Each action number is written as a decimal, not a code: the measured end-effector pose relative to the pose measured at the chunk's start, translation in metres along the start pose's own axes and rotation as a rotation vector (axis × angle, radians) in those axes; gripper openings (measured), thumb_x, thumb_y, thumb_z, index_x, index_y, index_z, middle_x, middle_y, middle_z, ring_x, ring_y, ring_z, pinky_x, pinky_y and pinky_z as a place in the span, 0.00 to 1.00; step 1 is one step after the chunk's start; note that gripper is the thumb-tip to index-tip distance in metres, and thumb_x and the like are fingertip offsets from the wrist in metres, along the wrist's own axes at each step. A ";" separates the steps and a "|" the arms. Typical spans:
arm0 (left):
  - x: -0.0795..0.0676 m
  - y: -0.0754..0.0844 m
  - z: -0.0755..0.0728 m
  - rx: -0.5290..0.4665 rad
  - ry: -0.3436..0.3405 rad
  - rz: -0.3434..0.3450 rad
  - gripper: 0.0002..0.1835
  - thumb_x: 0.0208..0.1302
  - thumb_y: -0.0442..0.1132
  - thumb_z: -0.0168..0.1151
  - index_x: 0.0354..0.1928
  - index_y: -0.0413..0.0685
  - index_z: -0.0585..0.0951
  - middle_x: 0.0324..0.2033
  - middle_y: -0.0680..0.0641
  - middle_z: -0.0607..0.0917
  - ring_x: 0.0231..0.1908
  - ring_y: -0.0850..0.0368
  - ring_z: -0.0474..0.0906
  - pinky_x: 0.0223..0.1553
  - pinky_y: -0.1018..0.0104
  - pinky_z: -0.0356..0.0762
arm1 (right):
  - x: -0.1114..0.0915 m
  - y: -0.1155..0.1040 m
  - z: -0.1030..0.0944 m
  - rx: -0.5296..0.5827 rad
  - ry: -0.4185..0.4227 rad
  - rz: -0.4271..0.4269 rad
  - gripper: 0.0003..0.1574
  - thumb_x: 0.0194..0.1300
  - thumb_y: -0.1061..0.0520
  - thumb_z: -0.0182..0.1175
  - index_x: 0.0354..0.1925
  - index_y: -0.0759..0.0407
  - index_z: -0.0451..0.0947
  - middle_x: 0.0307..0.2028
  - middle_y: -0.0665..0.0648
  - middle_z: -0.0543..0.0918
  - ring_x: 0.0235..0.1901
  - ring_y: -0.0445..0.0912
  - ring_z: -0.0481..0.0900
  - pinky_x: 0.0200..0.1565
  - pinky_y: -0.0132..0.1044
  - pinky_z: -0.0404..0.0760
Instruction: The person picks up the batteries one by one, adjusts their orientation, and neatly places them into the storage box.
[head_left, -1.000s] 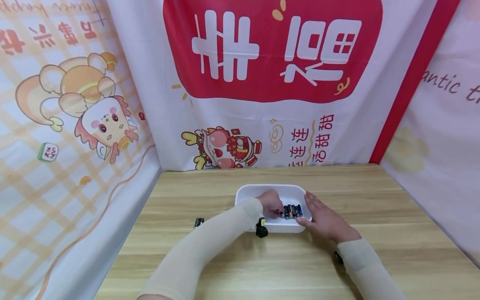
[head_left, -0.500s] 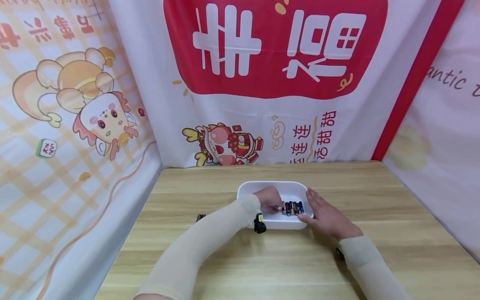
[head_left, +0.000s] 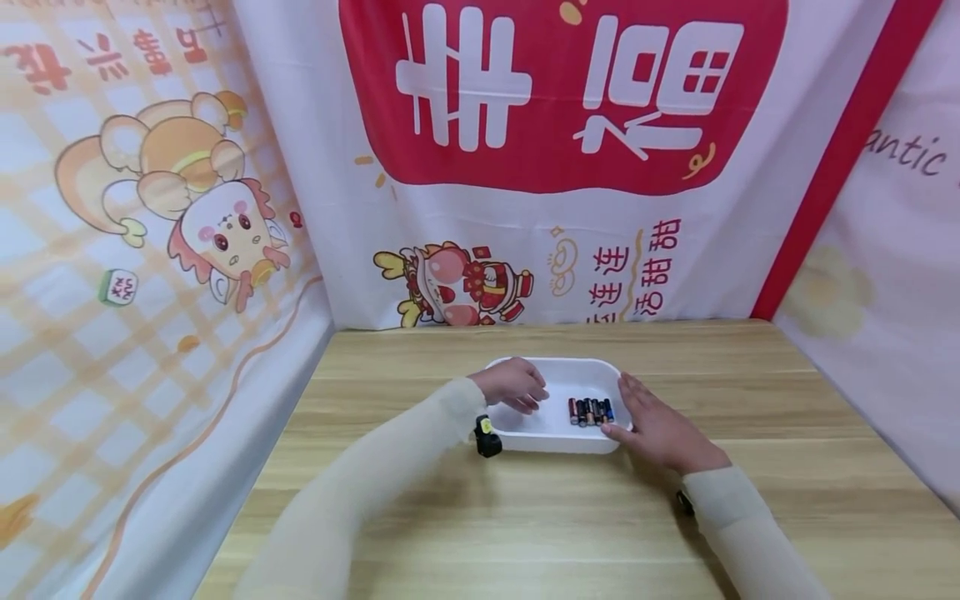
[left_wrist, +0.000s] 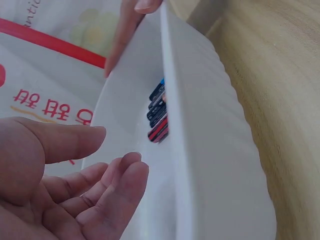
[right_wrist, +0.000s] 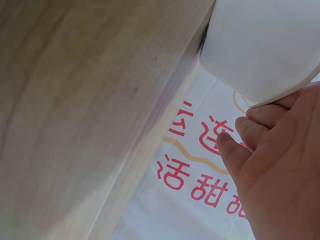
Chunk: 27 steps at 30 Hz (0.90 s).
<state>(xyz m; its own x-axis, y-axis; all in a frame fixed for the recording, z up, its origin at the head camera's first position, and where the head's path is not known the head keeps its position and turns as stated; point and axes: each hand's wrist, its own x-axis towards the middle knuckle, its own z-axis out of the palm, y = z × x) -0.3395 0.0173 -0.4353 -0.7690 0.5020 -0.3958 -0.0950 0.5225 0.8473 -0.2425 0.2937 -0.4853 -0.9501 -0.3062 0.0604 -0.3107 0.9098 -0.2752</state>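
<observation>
Inside the white plastic tray (head_left: 552,444), several small cylindrical batteries (head_left: 591,412) lie side by side in a row towards the right end. A red-and-black battery (left_wrist: 159,131) ends the row on the left, seen in the left wrist view. My left hand (head_left: 515,386) hovers over the tray's left part, fingers loosely bent and apart from the thumb, holding nothing. At the tray's right end rests my right hand (head_left: 663,429), its fairly straight fingers along the outside and its thumb at the front corner. The right wrist view shows these fingers (right_wrist: 270,116) against the tray wall.
The tray stands on a wood-grain table (head_left: 570,525). A printed white and red cloth (head_left: 562,208) hangs along the table's far edge, and a checked cloth (head_left: 172,350) hangs on the left side.
My left hand has drawn back leftward from the batteries and its fingers have parted, leaving the reddish battery at the row's left end. The right hand stays at the tray's right end.
</observation>
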 end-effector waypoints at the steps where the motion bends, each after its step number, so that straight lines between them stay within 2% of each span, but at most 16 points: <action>1: -0.003 0.000 -0.004 -0.006 0.000 0.003 0.09 0.62 0.32 0.66 0.43 0.37 0.80 0.44 0.35 0.83 0.34 0.49 0.83 0.35 0.61 0.86 | 0.000 0.000 0.000 0.004 0.002 -0.001 0.62 0.65 0.23 0.45 0.76 0.63 0.40 0.76 0.59 0.40 0.73 0.59 0.42 0.69 0.57 0.52; 8: -0.025 -0.006 -0.028 -0.100 -0.013 0.004 0.10 0.64 0.32 0.64 0.46 0.37 0.80 0.50 0.31 0.79 0.42 0.43 0.82 0.40 0.59 0.85 | 0.000 0.001 0.000 0.004 0.000 -0.004 0.62 0.65 0.23 0.45 0.76 0.64 0.41 0.76 0.60 0.41 0.73 0.60 0.43 0.69 0.56 0.53; 12: -0.037 -0.012 -0.041 -0.115 0.006 -0.002 0.11 0.65 0.33 0.64 0.47 0.38 0.80 0.51 0.31 0.79 0.42 0.45 0.82 0.40 0.60 0.85 | 0.000 0.001 0.000 0.005 0.003 -0.012 0.62 0.65 0.23 0.46 0.75 0.65 0.41 0.76 0.61 0.41 0.73 0.61 0.44 0.69 0.57 0.53; 19: -0.051 -0.025 -0.058 -0.135 0.035 -0.031 0.12 0.65 0.34 0.64 0.49 0.37 0.79 0.52 0.30 0.78 0.47 0.38 0.80 0.40 0.58 0.85 | 0.002 0.000 -0.002 0.016 -0.013 -0.007 0.62 0.65 0.24 0.46 0.75 0.64 0.41 0.76 0.61 0.41 0.73 0.61 0.43 0.69 0.58 0.53; 27: -0.060 -0.037 -0.069 -0.164 0.039 -0.050 0.13 0.66 0.33 0.63 0.50 0.35 0.78 0.51 0.29 0.78 0.37 0.47 0.83 0.43 0.56 0.84 | 0.001 -0.001 -0.003 0.011 -0.014 -0.013 0.62 0.66 0.24 0.46 0.75 0.66 0.40 0.76 0.62 0.41 0.72 0.62 0.43 0.68 0.59 0.53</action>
<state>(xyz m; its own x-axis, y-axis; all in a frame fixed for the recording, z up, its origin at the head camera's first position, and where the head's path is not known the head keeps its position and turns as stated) -0.3332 -0.0798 -0.4186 -0.7844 0.4493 -0.4276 -0.2334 0.4250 0.8746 -0.2435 0.2930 -0.4821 -0.9454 -0.3220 0.0505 -0.3227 0.9025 -0.2851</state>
